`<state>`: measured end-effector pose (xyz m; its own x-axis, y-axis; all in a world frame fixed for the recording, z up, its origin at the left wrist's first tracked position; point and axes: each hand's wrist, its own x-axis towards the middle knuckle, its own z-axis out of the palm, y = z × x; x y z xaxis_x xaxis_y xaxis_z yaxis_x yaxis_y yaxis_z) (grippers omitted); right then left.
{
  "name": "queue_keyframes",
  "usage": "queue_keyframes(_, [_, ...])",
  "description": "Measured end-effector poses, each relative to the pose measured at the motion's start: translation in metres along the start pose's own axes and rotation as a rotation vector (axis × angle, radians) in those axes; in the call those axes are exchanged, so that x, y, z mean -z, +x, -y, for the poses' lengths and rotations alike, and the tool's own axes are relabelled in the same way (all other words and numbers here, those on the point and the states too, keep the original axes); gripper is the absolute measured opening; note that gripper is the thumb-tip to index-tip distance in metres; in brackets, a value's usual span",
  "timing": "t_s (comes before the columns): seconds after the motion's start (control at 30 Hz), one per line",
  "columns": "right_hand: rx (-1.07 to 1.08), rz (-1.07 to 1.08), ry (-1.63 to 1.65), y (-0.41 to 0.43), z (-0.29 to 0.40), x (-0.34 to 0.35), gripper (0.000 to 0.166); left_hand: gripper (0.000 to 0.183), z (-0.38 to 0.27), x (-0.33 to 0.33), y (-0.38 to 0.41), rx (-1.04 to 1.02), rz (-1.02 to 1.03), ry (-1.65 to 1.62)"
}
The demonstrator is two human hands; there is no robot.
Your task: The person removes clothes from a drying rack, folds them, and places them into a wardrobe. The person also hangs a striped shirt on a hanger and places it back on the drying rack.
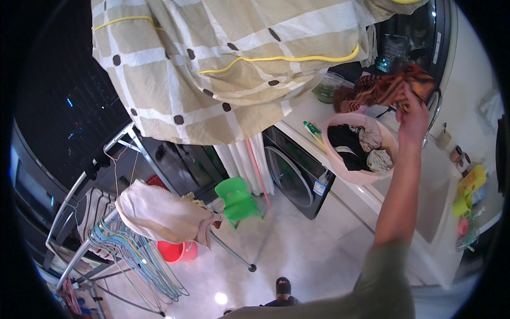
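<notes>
An orange and black striped cloth (414,83) is in my right hand (414,119), stretched out to the upper right. One end of it trails left towards a clear bowl of green leaves (330,87). Just below the hand, a pale pink basin (342,173) rests at the counter and sink edge. It holds crumpled black clothing (346,139) and light grey and whitish cloth (378,160). A chrome faucet (436,113) stands close by the hand. My left hand is out of view.
Overhead hangs a beige checked fabric (215,79) with yellow piping. At left, a metal drying rack (81,245) bears several hangers (135,255) and a pale towel (159,211). A green child's chair (235,199), a red bucket (175,252) and a front-loading washing machine (295,171) stand around.
</notes>
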<state>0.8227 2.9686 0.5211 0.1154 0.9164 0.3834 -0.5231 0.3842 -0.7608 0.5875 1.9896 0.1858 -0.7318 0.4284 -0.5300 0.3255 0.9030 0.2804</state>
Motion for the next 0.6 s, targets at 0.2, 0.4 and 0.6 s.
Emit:
queue_keyframes(0.2, [-0.172,-0.203,1.064,-0.212,0.09,-0.042,0.041,0.05,-0.231,0.054,0.054,-0.324,0.094,-0.012])
queue_keyframes(0.4, [-0.959,0.828,1.343,-0.433,0.043,-0.053,0.048,0.056,-0.29,0.069,0.065,-0.651,0.599,-0.519])
queue_keyframes(0.6, [-0.939,1.691,0.151,-0.6,0.094,-0.101,0.018,0.054,-0.165,0.008,0.062,-0.169,0.912,-1.146])
